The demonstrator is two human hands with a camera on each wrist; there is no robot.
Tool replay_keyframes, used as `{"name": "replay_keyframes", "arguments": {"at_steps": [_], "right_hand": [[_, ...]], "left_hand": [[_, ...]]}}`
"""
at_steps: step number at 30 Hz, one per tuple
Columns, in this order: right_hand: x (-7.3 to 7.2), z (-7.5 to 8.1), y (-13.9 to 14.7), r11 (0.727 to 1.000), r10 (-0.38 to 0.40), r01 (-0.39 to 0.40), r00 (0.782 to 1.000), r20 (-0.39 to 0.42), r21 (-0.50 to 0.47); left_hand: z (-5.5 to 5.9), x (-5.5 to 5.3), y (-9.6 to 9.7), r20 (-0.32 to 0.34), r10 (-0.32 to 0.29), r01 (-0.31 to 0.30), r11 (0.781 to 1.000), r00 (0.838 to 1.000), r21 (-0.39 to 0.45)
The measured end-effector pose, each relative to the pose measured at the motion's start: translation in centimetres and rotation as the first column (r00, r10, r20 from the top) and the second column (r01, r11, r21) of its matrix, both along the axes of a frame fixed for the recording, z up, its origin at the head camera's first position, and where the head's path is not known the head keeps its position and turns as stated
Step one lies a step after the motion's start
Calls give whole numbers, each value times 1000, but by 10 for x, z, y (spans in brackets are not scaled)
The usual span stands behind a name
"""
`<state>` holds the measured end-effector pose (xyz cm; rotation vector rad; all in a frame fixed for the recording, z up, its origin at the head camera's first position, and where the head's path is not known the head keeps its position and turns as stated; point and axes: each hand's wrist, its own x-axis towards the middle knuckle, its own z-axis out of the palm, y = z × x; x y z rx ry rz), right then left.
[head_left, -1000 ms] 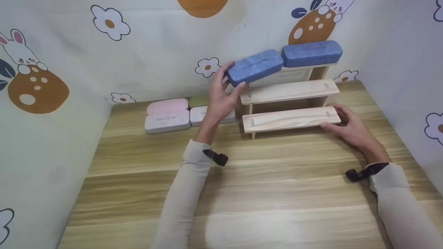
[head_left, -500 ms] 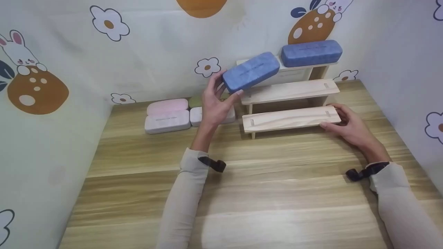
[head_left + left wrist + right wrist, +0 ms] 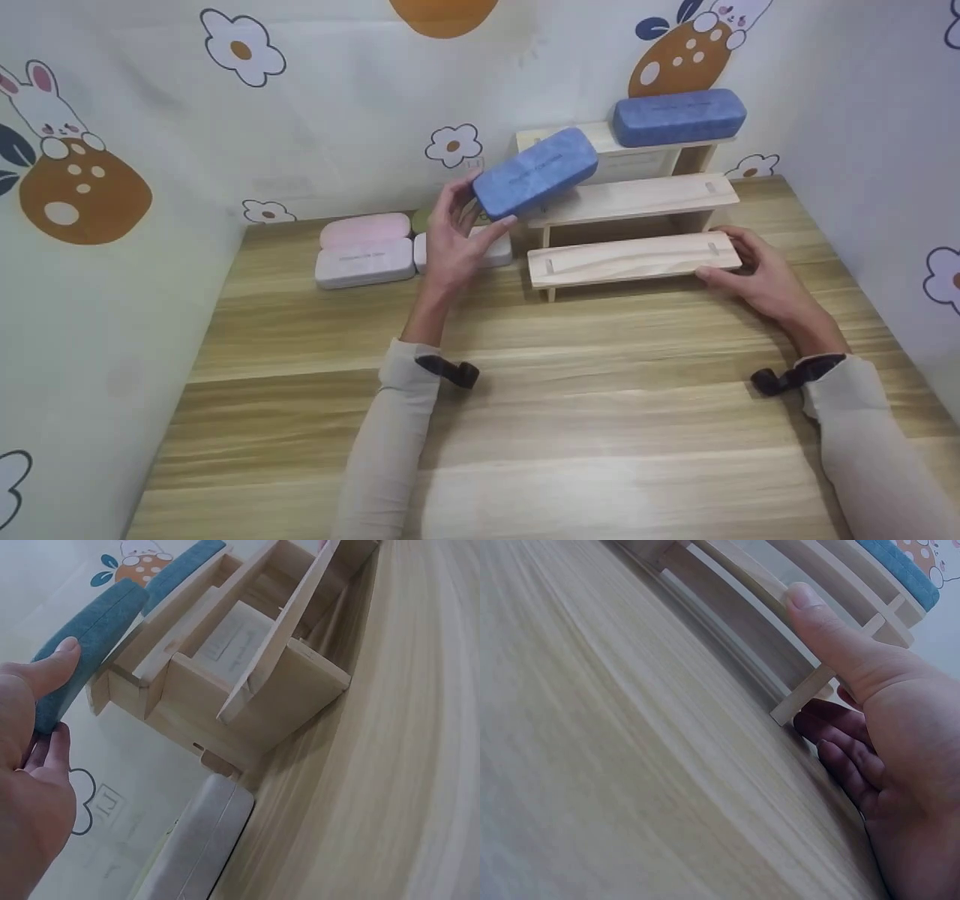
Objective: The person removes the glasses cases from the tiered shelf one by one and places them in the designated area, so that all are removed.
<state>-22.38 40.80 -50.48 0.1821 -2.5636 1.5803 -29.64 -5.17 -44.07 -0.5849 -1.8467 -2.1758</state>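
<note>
My left hand (image 3: 455,251) grips a blue glasses case (image 3: 536,172) by its left end, thumb in front and fingers behind. The case is held tilted, its right end higher, overlapping the upper left of a three-step wooden rack (image 3: 634,259). In the left wrist view the thumb lies on the side of the blue case (image 3: 94,634). A second blue glasses case (image 3: 679,118) rests on the right half of the rack's top step. My right hand (image 3: 769,289) holds the right end of the lowest step, thumb at its front edge, as the right wrist view also shows.
Left of the rack, several glasses cases lie together on the wooden table (image 3: 300,420): a pink one (image 3: 365,226), a light grey one (image 3: 365,264), a green one (image 3: 422,217) and another pale one partly behind my left hand. Patterned walls (image 3: 337,112) enclose the back and sides.
My left hand has moved the blue glasses case down and to the left, away from the other blue case, exposing the top step's left part. My right hand stays put.
</note>
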Motion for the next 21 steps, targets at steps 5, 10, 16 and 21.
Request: {"name": "replay_keyframes", "arguments": {"at_steps": [5, 10, 16, 21], "right_hand": [[-1, -2, 1, 1000, -5, 5, 1000, 1, 14], [-1, -1, 3, 1000, -10, 9, 1000, 13, 28], [-1, 0, 2, 999, -15, 14, 1000, 16, 45], [-1, -1, 2, 998, -25, 23, 999, 27, 54]], "left_hand": [[-4, 3, -9, 2, 2, -2, 1000, 1000, 1], [-3, 7, -16, 12, 7, -7, 1000, 1000, 15], [-3, 11, -28, 29, 13, -13, 1000, 999, 4], [-6, 12, -39, 22, 18, -18, 1000, 1000, -12]]}}
